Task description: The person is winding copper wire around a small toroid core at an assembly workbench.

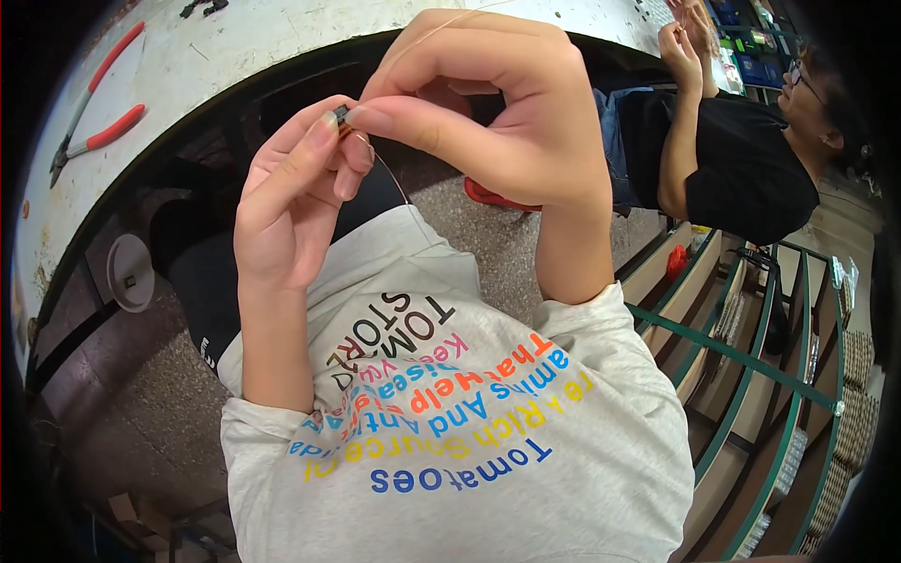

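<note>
My left hand [286, 206] is closed, pinching a small black component [341, 114] between thumb and fingertips. Copper-coloured windings show on the component's lower side. A thin copper wire [398, 182] loops below it and trails toward my lap. My right hand [535, 117] is closed in a pinch right beside the component, its thumb tip touching or nearly touching it. More of the fine wire [439, 29] runs from the right fingertips up over the back of that hand. The fingers partly hide where wire and component meet.
Red-handled pliers [97, 100] lie on the worn white table [188, 66] at the left, with small black parts [204, 7] at its far edge. A co-worker in a black shirt [741, 159] sits at the right. Below them stands a green-framed rack [741, 357].
</note>
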Available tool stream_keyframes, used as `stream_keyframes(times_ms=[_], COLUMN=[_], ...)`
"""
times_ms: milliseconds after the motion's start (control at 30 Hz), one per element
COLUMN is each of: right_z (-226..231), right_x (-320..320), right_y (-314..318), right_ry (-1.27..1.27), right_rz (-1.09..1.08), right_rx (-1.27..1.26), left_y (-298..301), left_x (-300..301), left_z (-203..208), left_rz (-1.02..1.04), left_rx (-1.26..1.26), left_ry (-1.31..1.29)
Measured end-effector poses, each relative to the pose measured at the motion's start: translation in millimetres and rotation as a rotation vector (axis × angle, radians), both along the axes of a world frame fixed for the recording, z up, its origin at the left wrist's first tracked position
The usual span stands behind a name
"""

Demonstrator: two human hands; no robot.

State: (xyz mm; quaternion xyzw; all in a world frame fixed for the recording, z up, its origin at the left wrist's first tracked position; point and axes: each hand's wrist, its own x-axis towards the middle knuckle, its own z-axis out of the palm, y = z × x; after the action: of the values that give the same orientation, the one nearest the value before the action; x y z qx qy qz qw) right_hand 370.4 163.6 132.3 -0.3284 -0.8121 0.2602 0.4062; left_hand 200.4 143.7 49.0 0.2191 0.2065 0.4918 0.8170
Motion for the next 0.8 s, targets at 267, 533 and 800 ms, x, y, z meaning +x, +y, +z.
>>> stream_keyframes(times_ms=[267, 533, 800], right_z=[-6.8, -11.6, -20.8], right_x=[-3.3, 2.7, 4.4], right_y=[-3.8, 9.1, 14.3], right_ry=[0.252, 0.280, 0.345], right_rz=[-0.077, -0.064, -0.041], right_rx=[-0.460, -0.462, -0.553], left_y=[-0.3, 0.1, -2.4], left_x=[0.1, 3.2, 6.8], left_z=[-6.7, -9.1, -6.7], left_rz=[-0.075, -0.131, -0.142], left_rx=[0.060, 0.104, 0.109], left_ry=[-0.081, -0.132, -0.091])
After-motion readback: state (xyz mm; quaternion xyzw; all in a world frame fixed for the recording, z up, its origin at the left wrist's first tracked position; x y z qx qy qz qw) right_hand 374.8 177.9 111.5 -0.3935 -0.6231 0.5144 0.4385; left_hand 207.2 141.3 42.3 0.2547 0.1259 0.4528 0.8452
